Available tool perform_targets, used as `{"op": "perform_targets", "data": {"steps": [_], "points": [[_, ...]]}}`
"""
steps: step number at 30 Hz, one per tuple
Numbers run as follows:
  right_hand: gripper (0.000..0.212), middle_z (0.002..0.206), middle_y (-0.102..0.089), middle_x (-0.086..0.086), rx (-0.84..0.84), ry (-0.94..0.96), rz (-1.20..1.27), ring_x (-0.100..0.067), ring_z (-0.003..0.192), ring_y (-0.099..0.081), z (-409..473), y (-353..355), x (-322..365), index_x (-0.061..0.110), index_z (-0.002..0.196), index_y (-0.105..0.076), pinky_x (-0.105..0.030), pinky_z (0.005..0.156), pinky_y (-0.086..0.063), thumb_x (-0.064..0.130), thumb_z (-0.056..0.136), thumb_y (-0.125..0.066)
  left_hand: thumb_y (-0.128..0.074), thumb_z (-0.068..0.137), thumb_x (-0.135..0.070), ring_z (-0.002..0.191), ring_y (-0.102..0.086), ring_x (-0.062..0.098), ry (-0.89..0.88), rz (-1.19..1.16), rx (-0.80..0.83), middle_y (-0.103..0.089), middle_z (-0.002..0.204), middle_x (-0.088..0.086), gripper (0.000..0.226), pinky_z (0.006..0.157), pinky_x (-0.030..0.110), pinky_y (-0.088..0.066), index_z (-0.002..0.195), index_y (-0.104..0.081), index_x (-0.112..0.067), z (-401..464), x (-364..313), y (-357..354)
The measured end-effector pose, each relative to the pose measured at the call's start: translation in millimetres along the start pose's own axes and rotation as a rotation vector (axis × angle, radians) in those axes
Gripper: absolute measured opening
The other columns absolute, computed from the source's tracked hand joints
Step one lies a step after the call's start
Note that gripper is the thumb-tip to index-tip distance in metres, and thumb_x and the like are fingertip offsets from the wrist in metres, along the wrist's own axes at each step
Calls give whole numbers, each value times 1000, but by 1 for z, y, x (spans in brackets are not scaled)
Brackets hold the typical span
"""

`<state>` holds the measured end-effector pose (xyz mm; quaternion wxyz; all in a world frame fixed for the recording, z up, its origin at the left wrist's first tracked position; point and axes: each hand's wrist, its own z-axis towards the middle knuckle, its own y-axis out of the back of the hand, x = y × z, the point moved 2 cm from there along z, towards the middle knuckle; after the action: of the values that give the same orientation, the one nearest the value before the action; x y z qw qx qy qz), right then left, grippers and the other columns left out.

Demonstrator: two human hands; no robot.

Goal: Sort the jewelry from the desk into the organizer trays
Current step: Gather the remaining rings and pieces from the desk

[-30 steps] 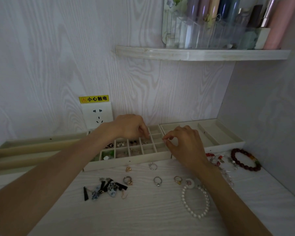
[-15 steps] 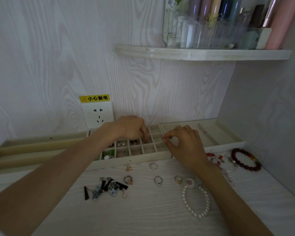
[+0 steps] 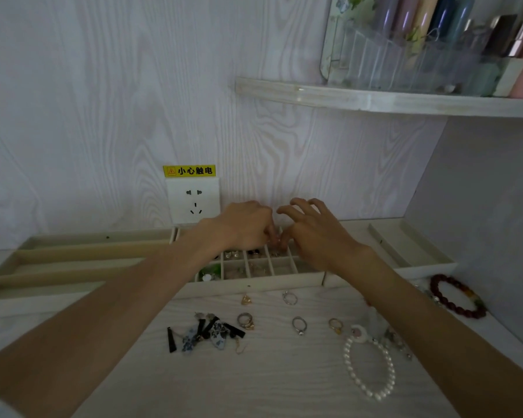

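Head-worn view, forward-down, close over desk point(image 3: 254, 381)

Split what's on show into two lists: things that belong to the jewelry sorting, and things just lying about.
Job: left hand, right hand, compartment tray, rings, pearl bracelet, red bead bracelet, black earrings.

Lying about: wall socket, yellow warning label, shelf, clear holder.

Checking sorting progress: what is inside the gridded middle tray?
Small earrings fill several front cells of the gridded tray; the left hand and right hand cover the back cells.
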<state>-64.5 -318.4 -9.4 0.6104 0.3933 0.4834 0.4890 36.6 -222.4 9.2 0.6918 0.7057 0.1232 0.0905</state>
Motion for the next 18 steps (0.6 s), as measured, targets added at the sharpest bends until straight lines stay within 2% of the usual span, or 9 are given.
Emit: {"op": "perform_targets", "data": {"steps": [3,9,13,15,18], "points": [[29,148,-33,-4,25,46,-88,-25,139,-21,3,1,2,27,109,-68,-42,111,-11,14,89,-51,-46,95,-25,102,-50,16,-1,30,22,-41,83,-11,29,70,27,-35,103,-70,-38,1,0,-1],[36,150,-27,-1,154,7,-166,-22,139,-18,6,0,2,26,124,-59,-40,111,-13,19,92,-44,-48,94,-24,106,-49,16,4,51,53,-40,88,-12,28,73,29,-36,105,-70,-39,4,1,-5],[37,149,-30,-1,173,4,-192,-23,138,-20,6,-1,2,25,126,-57,-40,111,-14,19,92,-44,-48,93,-24,106,-51,16,21,30,47,-58,99,-6,27,71,29,-37,102,-71,-36,5,1,-4],[37,149,-30,-1,181,0,-197,-23,138,-20,6,0,2,25,126,-57,-40,111,-13,19,92,-44,-48,93,-25,107,-51,16,27,29,42,-60,105,-6,27,72,29,-35,101,-71,-35,6,0,-4],[37,148,-31,-1,193,5,-213,-22,138,-21,6,0,3,25,126,-57,-41,111,-13,20,92,-44,-48,93,-29,107,-51,17,40,32,62,-53,94,-6,24,72,29,-36,101,-71,-33,7,1,-4]]}}
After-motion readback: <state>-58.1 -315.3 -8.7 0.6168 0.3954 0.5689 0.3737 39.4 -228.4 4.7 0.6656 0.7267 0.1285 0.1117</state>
